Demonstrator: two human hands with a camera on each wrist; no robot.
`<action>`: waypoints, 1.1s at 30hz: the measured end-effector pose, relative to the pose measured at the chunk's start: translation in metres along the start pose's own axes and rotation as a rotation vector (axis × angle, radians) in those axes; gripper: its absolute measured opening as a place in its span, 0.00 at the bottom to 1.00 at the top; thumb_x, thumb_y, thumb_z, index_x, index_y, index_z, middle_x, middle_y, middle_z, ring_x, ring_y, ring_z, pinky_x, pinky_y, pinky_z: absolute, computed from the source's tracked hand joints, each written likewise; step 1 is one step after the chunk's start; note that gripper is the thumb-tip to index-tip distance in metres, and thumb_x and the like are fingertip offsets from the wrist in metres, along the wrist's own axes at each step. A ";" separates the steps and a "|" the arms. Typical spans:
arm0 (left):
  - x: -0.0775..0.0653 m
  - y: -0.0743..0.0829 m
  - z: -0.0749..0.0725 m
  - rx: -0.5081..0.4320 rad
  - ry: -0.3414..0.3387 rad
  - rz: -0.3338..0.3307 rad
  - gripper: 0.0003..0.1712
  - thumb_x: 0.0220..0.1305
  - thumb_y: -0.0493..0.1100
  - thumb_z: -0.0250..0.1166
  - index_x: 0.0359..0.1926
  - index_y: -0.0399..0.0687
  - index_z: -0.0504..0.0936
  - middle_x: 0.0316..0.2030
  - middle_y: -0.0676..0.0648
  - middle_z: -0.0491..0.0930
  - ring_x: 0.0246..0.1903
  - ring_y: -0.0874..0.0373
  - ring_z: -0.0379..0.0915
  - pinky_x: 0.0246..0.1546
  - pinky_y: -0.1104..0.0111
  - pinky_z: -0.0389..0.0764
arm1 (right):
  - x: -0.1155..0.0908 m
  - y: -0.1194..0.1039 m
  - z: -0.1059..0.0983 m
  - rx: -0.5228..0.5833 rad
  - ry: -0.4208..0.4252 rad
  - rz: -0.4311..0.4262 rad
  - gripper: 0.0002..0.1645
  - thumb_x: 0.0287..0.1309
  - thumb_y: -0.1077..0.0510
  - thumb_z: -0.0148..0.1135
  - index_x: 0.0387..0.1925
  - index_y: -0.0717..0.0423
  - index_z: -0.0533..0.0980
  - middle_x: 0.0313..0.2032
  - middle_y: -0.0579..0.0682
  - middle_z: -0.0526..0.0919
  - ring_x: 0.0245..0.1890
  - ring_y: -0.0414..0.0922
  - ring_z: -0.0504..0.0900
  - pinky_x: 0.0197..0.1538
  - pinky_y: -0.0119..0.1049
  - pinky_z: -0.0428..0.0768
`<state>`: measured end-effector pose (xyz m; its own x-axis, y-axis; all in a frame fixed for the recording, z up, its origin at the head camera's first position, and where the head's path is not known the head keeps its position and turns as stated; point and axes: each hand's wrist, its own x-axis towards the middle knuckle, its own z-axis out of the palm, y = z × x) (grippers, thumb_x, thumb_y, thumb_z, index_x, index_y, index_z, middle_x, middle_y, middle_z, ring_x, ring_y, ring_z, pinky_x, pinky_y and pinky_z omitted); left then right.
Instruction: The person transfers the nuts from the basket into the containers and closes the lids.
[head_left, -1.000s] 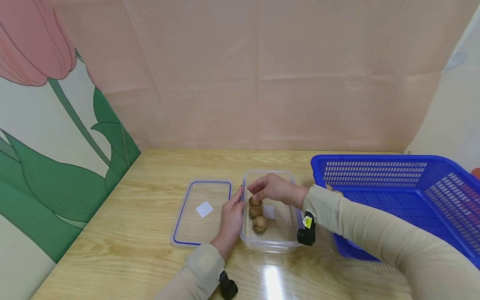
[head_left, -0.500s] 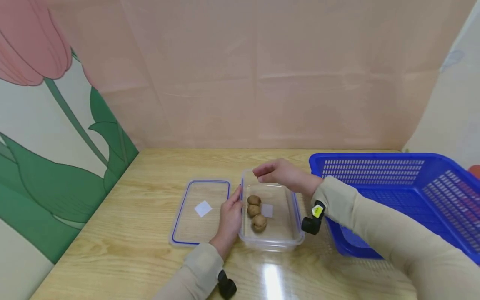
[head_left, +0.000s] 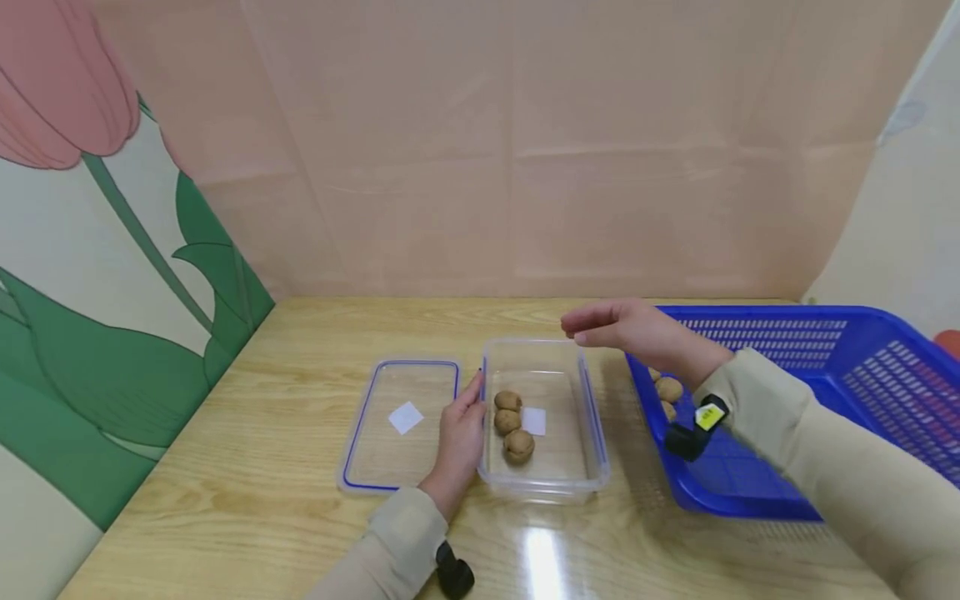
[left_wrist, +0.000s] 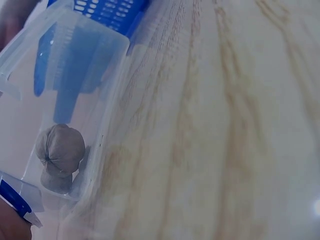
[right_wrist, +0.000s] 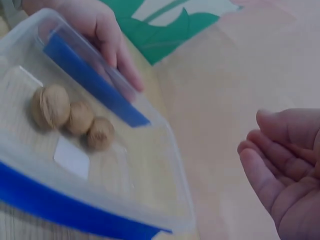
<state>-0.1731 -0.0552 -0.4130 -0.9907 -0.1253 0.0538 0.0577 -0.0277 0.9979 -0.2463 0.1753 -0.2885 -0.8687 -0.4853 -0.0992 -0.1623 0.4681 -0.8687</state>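
Three walnuts lie in a row along the left side of a clear plastic container with blue strips on its sides. My left hand rests against the container's left wall from outside, its fingers stretched along it, as the right wrist view also shows. Raised past the container's far right corner, my right hand holds nothing; its fingers are loosely extended and overlap the basket's near corner. In the right wrist view the bare palm of that hand shows.
On the right stands a blue plastic basket with several walnuts at its left end, partly behind the right wrist. A clear lid with a blue seal lies flat left of the container. A cloth backdrop hangs behind the table.
My right hand has lifted out of the container and moved right toward the basket. Walnuts in the basket show more fully. The left hand stays at the container's wall.
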 end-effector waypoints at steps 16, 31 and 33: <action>-0.001 0.003 0.000 0.008 0.001 -0.015 0.26 0.63 0.30 0.47 0.63 0.40 0.65 0.65 0.45 0.63 0.66 0.48 0.53 0.68 0.58 0.54 | -0.032 0.038 -0.040 -0.011 0.103 -0.113 0.22 0.58 0.60 0.60 0.52 0.66 0.73 0.42 0.35 0.83 0.44 0.33 0.80 0.46 0.22 0.78; 0.000 0.001 -0.002 0.021 0.004 -0.001 0.26 0.63 0.31 0.47 0.63 0.40 0.65 0.65 0.44 0.63 0.66 0.48 0.54 0.67 0.58 0.55 | -0.055 0.094 -0.057 0.042 -0.001 -0.229 0.17 0.55 0.71 0.57 0.48 0.66 0.77 0.42 0.36 0.84 0.43 0.32 0.81 0.45 0.21 0.78; 0.000 0.001 -0.002 0.015 0.002 -0.005 0.26 0.63 0.31 0.47 0.63 0.40 0.65 0.65 0.45 0.63 0.66 0.49 0.54 0.67 0.58 0.55 | -0.055 0.100 -0.058 0.051 -0.033 -0.232 0.17 0.55 0.71 0.56 0.48 0.65 0.77 0.42 0.38 0.84 0.44 0.32 0.81 0.45 0.21 0.78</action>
<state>-0.1728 -0.0569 -0.4122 -0.9906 -0.1276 0.0492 0.0513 -0.0133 0.9986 -0.2421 0.2914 -0.3418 -0.7951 -0.5996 0.0909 -0.3314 0.3040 -0.8932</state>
